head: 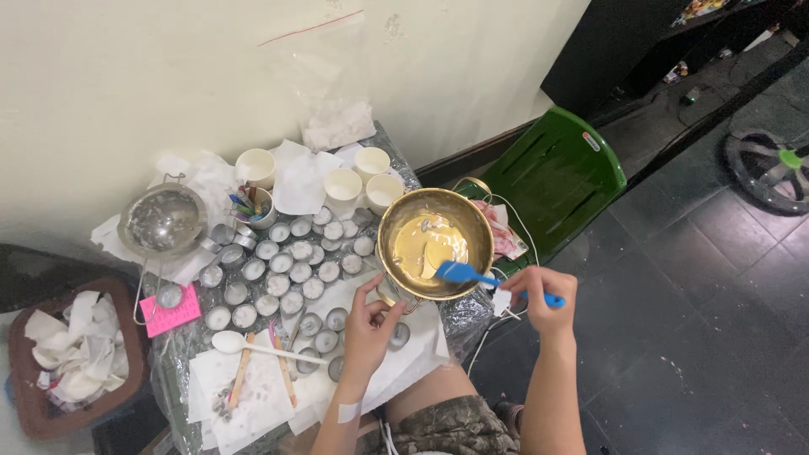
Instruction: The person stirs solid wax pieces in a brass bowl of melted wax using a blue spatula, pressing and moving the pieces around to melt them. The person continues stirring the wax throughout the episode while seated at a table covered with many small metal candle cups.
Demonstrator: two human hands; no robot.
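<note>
Pale cream plastered wall (pixel 168 76) runs along the far edge of my small foil-covered table (pixel 468 313). Dark grey tiled floor (pixel 691 320) to my right, scuffed and dim. Glossy green plastic chair (pixel 556 173) stands beside the table. Black cabinet (pixel 624 42) behind it. Brown waste bin (pixel 34 404) at left.
</note>
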